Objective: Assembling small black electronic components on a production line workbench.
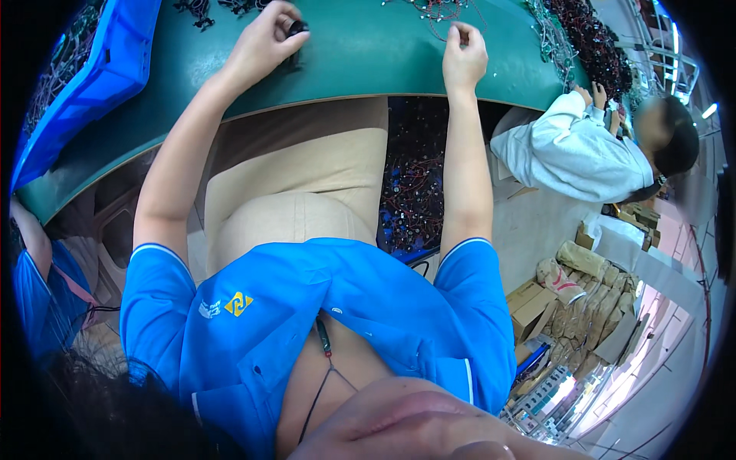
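Note:
My left hand (268,42) is over the green tabletop (368,57), its thumb and fingers closed on a small round black part (297,28). A dark shape shows just under that hand; I cannot tell whether it is part of the same piece. Farther right, my right hand (465,61) is raised with its fingers pinched together. A thin red wire (435,31) from the small bunch of red wires (441,9) at the table's far side runs to its fingertips. Several black wired pieces (201,14) lie beyond my left hand.
A blue plastic bin (100,92) with wired parts stands at the left. Heaps of wires and dark parts (590,46) cover the table's right end, where a person in a grey top (575,149) works. Below the table edge sits a container of red-wired parts (414,184). Cartons (530,310) stand behind, right.

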The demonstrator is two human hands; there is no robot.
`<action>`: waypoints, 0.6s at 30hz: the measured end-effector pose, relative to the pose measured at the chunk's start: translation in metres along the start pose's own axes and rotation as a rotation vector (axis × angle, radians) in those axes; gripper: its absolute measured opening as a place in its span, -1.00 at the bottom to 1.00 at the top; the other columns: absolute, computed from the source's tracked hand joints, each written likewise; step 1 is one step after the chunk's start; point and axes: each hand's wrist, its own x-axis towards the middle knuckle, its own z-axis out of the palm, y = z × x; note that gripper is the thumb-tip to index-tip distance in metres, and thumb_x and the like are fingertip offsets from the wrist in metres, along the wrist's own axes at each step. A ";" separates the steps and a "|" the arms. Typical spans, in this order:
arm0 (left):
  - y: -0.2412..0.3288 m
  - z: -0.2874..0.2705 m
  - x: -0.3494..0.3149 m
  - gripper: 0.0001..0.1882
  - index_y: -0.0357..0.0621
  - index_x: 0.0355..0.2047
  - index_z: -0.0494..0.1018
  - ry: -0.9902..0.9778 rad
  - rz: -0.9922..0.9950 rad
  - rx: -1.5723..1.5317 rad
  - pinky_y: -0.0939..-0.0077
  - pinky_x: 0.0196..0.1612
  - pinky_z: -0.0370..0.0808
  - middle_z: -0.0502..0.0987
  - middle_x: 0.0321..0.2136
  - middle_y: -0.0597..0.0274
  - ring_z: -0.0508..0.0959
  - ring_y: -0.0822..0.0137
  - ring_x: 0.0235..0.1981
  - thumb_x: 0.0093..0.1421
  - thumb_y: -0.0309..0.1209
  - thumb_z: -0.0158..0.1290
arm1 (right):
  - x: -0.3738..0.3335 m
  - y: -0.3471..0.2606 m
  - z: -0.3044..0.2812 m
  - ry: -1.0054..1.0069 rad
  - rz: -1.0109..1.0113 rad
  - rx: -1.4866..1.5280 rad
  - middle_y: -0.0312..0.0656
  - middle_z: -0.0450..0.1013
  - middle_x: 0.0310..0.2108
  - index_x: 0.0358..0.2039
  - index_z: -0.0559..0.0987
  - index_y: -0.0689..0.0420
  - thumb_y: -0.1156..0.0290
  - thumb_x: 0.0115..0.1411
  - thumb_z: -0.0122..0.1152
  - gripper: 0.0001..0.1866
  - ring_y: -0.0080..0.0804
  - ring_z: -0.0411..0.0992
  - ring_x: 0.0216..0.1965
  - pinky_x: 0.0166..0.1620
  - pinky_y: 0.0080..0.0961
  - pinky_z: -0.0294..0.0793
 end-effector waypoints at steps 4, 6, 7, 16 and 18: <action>-0.015 -0.002 -0.036 -0.72 -0.16 -0.15 0.42 0.084 -0.043 -0.068 0.66 -0.46 0.35 0.40 -0.42 0.33 0.36 0.53 -0.53 0.13 -0.43 0.17 | 0.053 0.028 0.038 -0.071 -0.053 -0.165 -0.17 0.47 -0.38 -0.27 0.56 0.10 0.34 0.13 0.14 -0.82 -0.24 0.44 -0.33 -0.24 -0.39 0.42; -0.012 0.001 -0.047 -0.74 -0.19 -0.16 0.42 0.111 -0.068 -0.060 0.69 -0.44 0.34 0.39 -0.45 0.34 0.34 0.55 -0.50 0.14 -0.46 0.16 | 0.068 0.034 0.050 -0.095 -0.071 -0.218 -0.12 0.45 -0.37 -0.26 0.55 0.09 0.33 0.12 0.13 -0.81 -0.16 0.44 -0.30 -0.23 -0.32 0.42; -0.012 0.004 -0.051 -0.73 -0.18 -0.15 0.42 0.134 -0.063 -0.110 0.69 -0.43 0.34 0.40 -0.45 0.35 0.34 0.55 -0.50 0.14 -0.46 0.16 | 0.073 0.034 0.055 -0.124 -0.030 -0.275 -0.12 0.45 -0.36 -0.26 0.55 0.07 0.30 0.12 0.12 -0.80 -0.14 0.44 -0.30 -0.23 -0.31 0.42; -0.004 0.011 -0.055 -0.72 -0.10 -0.12 0.43 0.188 -0.085 -0.354 0.73 -0.42 0.32 0.44 -0.44 0.37 0.36 0.56 -0.47 0.14 -0.47 0.16 | 0.094 0.022 0.053 -0.285 0.206 -0.252 -0.14 0.45 -0.34 -0.25 0.58 -0.01 0.17 0.09 0.14 -0.74 -0.13 0.44 -0.30 -0.23 -0.27 0.41; -0.002 0.010 -0.054 -0.72 -0.09 -0.13 0.43 0.185 -0.085 -0.337 0.73 -0.43 0.32 0.45 -0.44 0.37 0.36 0.56 -0.47 0.15 -0.46 0.16 | 0.096 0.029 0.053 -0.279 0.148 -0.246 -0.15 0.44 -0.35 -0.26 0.58 -0.03 0.18 0.09 0.15 -0.75 -0.14 0.43 -0.30 -0.24 -0.28 0.42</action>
